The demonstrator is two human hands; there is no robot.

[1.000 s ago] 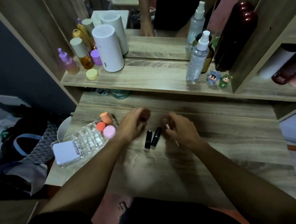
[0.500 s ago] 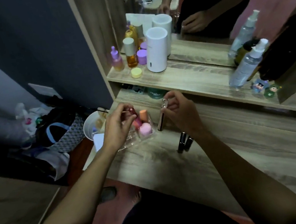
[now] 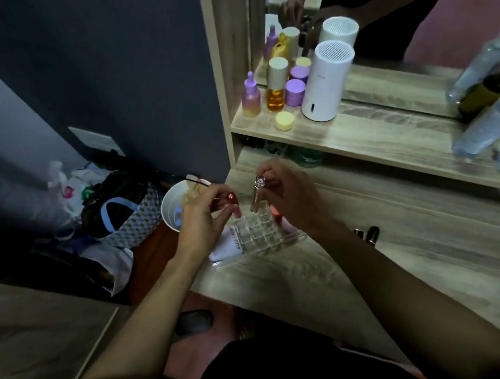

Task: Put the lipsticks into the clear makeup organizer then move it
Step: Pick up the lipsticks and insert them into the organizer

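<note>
The clear makeup organizer sits near the left end of the wooden vanity top, its grid of small cells facing up. My left hand holds a red lipstick upright over the organizer's back left cells. My right hand grips a slim clear-capped lipstick by its top, with its lower end at a back cell. Two black lipsticks lie on the table to the right, partly hidden behind my right forearm.
A white card lies at the organizer's left. A white bowl hangs off the table's left edge. On the shelf above stand a white cylinder, several small bottles and spray bottles. Bags crowd the floor at left.
Both hands picked up a lipstick each from the table and carried them left to the organizer. The camera view swung left with them.
</note>
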